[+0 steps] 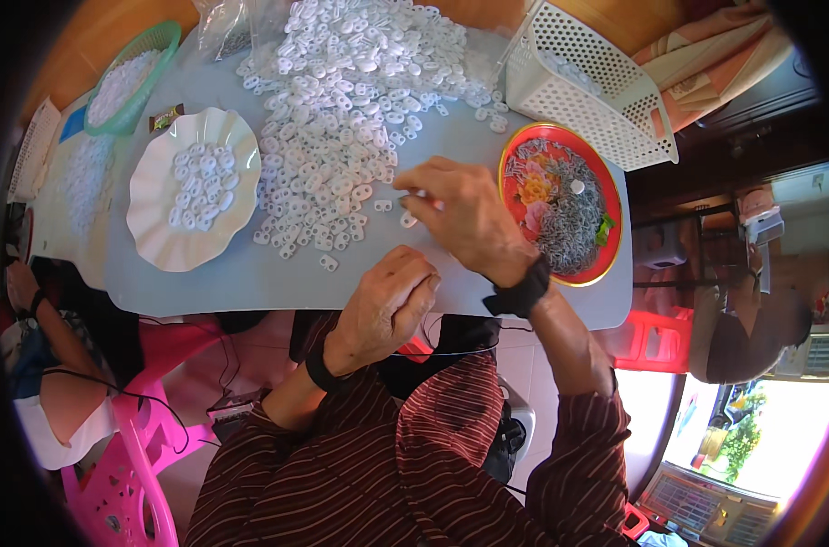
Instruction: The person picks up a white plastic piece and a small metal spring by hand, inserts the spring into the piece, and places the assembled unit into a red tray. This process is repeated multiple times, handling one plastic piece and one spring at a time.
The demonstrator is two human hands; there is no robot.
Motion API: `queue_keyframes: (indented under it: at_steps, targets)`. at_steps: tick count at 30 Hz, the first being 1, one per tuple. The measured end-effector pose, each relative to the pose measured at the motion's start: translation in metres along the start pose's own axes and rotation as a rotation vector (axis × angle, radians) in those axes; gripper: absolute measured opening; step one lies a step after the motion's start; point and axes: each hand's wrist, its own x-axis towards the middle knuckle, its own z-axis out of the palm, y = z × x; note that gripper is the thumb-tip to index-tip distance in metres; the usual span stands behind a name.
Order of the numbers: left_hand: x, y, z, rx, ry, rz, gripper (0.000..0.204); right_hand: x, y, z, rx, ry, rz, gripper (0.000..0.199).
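Picking over white pieces (337, 128) heaped on the bench (241, 292) seems in hand: the right hand (473, 219), grip narrow, is at their four o'clock edge; I cannot tell whether it or the curled left hand (382, 305) holds any. Next calls for a fine pinch.

On worktop (195, 294), the pile (341, 164) lies in ctr; plate (148, 196) w/ pieces (202, 182) stands to its L, packet (166, 118) behind plate; dish (606, 187) w/ pins (569, 228) is to R, basket (560, 102) behind dish.
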Motion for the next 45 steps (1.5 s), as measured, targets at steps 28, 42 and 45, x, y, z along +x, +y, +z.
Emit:
queue_keyframes:
  at_steps: [28, 42, 45]
  targets:
    - [0.002, 0.007, 0.005, 0.091, 0.017, -0.017, 0.008, -0.072, 0.062, -0.114, -0.461, 0.302, 0.173, 0.016]
    - [0.001, 0.007, 0.007, 0.118, 0.013, -0.042, 0.009, -0.078, 0.101, -0.142, -0.726, -0.071, 0.126, 0.018]
    - [0.003, 0.007, 0.007, 0.119, 0.007, -0.034, 0.009, -0.078, 0.094, -0.145, -0.679, -0.020, 0.085, 0.012]
